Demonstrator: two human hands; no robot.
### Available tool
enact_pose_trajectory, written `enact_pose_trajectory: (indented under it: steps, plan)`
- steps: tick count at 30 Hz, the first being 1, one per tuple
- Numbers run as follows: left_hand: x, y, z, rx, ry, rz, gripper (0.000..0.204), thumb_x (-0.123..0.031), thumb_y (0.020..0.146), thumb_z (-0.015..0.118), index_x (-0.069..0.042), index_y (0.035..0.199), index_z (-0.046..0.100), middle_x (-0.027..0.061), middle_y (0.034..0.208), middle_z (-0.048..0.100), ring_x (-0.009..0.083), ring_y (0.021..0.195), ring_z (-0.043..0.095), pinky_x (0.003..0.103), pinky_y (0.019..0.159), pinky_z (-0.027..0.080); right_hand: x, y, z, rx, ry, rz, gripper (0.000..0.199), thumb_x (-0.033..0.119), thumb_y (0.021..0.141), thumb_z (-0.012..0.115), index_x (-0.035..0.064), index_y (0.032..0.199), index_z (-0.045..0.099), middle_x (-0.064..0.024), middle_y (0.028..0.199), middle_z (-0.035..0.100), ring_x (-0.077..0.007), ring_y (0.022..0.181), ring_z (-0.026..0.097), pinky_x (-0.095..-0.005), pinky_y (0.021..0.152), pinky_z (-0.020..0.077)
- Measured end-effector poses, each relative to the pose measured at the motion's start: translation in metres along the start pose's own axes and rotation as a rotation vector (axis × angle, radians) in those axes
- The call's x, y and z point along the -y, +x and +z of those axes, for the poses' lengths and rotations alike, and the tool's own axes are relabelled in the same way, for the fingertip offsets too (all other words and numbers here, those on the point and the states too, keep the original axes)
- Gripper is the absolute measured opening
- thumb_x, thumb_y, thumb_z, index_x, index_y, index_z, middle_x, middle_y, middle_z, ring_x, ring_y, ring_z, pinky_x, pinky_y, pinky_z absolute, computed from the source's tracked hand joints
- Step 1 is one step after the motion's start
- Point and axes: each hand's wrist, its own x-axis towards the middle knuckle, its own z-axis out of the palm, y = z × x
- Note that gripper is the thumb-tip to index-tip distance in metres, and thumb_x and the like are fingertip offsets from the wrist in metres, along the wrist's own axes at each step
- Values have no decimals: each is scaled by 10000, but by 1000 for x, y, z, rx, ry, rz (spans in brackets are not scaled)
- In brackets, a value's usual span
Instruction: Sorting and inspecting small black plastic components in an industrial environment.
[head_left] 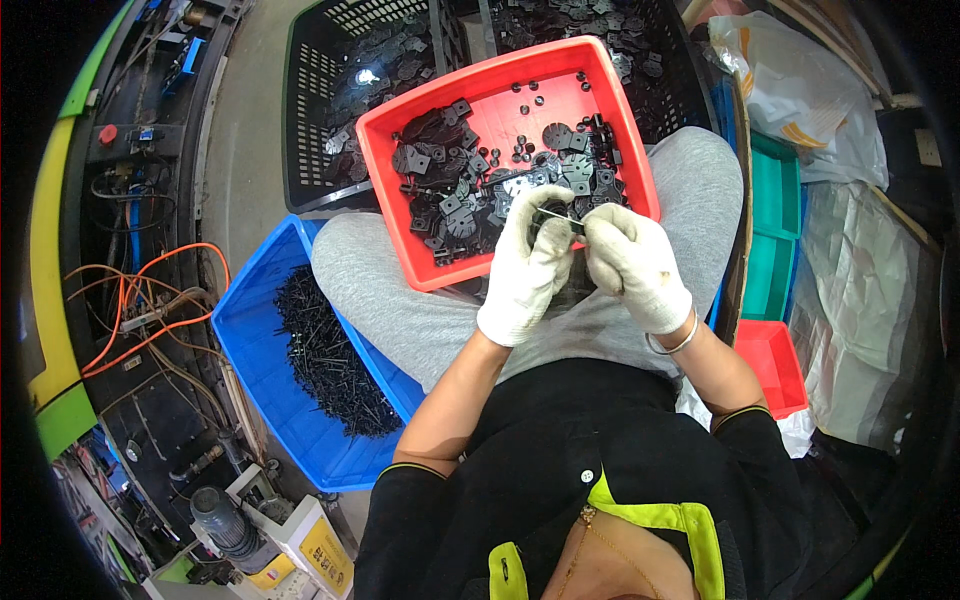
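Over the red tray (400, 180): gloved hands meet.
Left hand (528, 268) and right hand (632, 262) pinch one small black part (556, 214) between them.

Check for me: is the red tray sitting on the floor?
No, the red tray rests on the person's lap, above the grey trousers, with both gloved hands at its near edge.

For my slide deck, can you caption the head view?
Two white-gloved hands, left hand and right hand, pinch a small black part over a red tray.
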Motion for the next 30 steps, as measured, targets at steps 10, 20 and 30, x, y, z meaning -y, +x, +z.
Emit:
enact_pose_trajectory:
  steps: [10,20,30]
  plan:
    - [-10,-1,3,-38,-70,-66,354,-331,951,543,-71,1181,476,31,849,562,52,462,411,188,372,291,18,3,2,-170,-219,-114,190,176,934,541,1,891,602,13,635,525,-32,491,435,-200,459,339]
    - [-14,-4,4,-144,67,-57,211,-253,962,495,-58,1039,512,18,729,538,44,438,373,187,373,275,13,2,1,-121,-188,-75,183,161,931,540,-12,910,594,2,634,537,-39,489,452,-204,464,357]
    - [-11,9,-1,-75,-125,-155,535,-531,963,377,-23,1034,530,-14,600,439,38,416,313,188,369,244,15,12,-8,-114,-151,-77,225,231,959,502,22,905,563,45,560,439,-26,454,344,-202,432,250]
